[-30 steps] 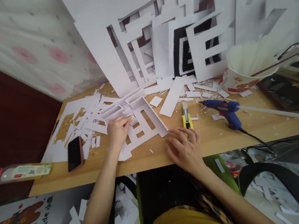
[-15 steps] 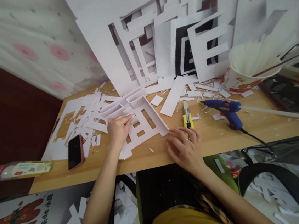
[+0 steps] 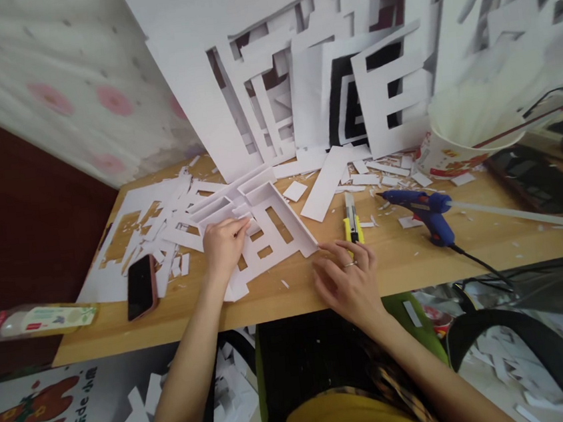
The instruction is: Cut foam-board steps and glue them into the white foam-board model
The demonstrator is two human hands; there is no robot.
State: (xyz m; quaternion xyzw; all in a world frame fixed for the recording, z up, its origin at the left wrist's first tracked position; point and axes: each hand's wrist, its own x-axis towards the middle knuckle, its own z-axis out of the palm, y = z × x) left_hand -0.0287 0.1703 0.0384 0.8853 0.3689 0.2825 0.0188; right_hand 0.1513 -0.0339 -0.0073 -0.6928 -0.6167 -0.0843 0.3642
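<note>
A white cut-out board character (image 3: 284, 234) with raised strip walls along some of its edges lies on the wooden table. My left hand (image 3: 225, 244) rests over its left side, thumb and forefinger pinched on a small white board strip (image 3: 248, 218) that the fingers partly hide. At the character's lower right corner, my right hand (image 3: 347, 274) lies with loosely bent, spread fingers and holds nothing. Its forefinger tip meets the end of the right wall. Just behind that hand is a yellow utility knife (image 3: 351, 220) with its blade pointing away from me.
To the right lies a blue glue gun (image 3: 425, 208), its cord trailing off the table (image 3: 486, 243). A paper bucket (image 3: 449, 156) holds translucent sticks. Cut-out boards (image 3: 182, 80) lean at the back. Leftward are white scraps (image 3: 157, 231), a phone (image 3: 141, 286) and a bottle (image 3: 56, 317).
Both hands and the character stay almost where they were. The view has shifted very slightly, and nothing was visibly picked up or let go.
</note>
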